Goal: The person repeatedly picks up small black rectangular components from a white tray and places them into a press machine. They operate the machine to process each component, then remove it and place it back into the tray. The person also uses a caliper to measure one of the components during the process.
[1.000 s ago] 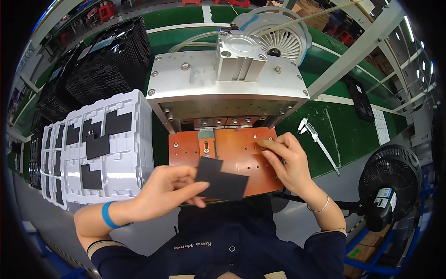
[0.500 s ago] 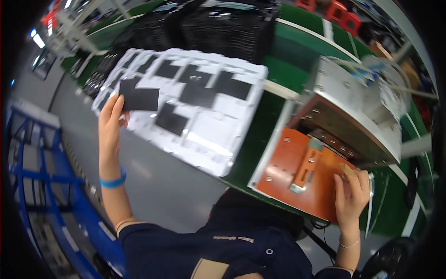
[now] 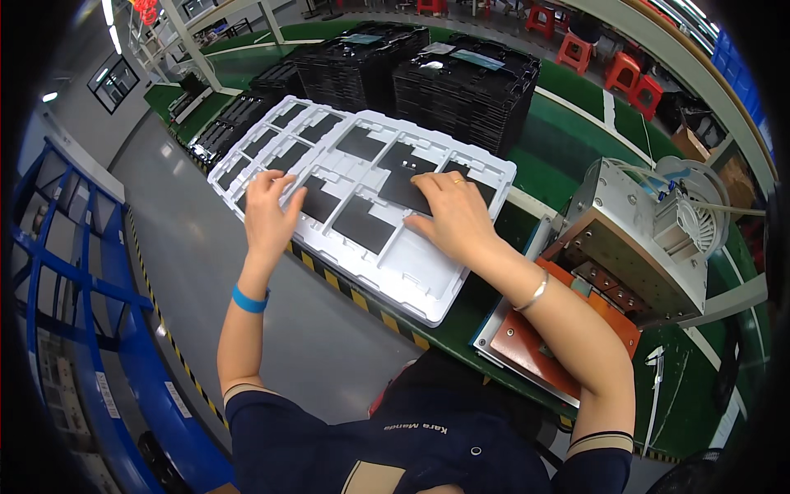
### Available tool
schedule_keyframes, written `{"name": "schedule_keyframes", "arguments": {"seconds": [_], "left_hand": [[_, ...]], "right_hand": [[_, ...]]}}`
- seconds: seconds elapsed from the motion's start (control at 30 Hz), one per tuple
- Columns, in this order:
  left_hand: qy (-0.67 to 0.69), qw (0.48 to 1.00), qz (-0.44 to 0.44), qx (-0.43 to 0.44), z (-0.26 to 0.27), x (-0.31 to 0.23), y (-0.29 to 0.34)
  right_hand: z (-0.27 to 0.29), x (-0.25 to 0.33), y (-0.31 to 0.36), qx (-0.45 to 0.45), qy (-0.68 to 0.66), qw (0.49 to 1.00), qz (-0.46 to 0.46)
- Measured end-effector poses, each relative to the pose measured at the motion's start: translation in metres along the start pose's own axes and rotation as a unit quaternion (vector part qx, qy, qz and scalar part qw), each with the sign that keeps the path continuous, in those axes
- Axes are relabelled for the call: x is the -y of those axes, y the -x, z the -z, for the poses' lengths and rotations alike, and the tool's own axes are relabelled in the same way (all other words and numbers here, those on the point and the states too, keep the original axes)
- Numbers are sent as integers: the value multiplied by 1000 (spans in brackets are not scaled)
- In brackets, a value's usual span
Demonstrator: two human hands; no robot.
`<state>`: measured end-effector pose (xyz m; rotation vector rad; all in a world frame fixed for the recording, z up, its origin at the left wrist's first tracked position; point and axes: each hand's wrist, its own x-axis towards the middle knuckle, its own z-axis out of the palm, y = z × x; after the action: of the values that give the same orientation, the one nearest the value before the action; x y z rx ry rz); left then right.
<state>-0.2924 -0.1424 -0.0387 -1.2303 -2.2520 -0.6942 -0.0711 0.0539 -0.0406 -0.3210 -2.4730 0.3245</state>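
A white moulded tray [image 3: 424,272] holds flat black notched sheets in its compartments. My left hand [image 3: 270,212] is at the tray's near left edge, fingers curled and thumb apart, with nothing visible in it. Just right of its thumb is one black sheet [image 3: 321,198] in a compartment. My right hand [image 3: 461,216] reaches over the tray's right part. Its fingertips touch the right side of another black sheet [image 3: 399,188], which lies across the middle compartments. The thumb is spread away from the fingers, near that sheet's lower corner. The palm's underside is hidden.
Right of the tray stands a metal press-like machine [image 3: 638,247] with an orange-brown plate [image 3: 527,350], partly behind my right forearm. A caliper [image 3: 655,370] lies on the green bench beyond. Stacked black trays [image 3: 469,90] stand behind; blue racks [image 3: 90,288] are at left.
My left hand has come down to the tray and no longer holds up the black sheet. The right hand has moved left from the machine's plate to the tray. The view has shifted.
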Motion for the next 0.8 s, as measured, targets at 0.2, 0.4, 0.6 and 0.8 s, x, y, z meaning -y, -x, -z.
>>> {"name": "schedule_keyframes", "arguments": {"seconds": [0.2, 0.4, 0.6, 0.8], "left_hand": [[111, 983, -79, 126, -13, -4, 21], [127, 981, -95, 113, -13, -8, 12], [237, 945, -217, 58, 4, -84, -3], [480, 768, -360, 226, -12, -203, -2]], "right_hand": [[-18, 5, -9, 38, -41, 997, -50], [-11, 14, -26, 4, -170, 974, -148], [77, 7, 21, -62, -204, 976, -45], [198, 13, 154, -63, -161, 955, -241]]}}
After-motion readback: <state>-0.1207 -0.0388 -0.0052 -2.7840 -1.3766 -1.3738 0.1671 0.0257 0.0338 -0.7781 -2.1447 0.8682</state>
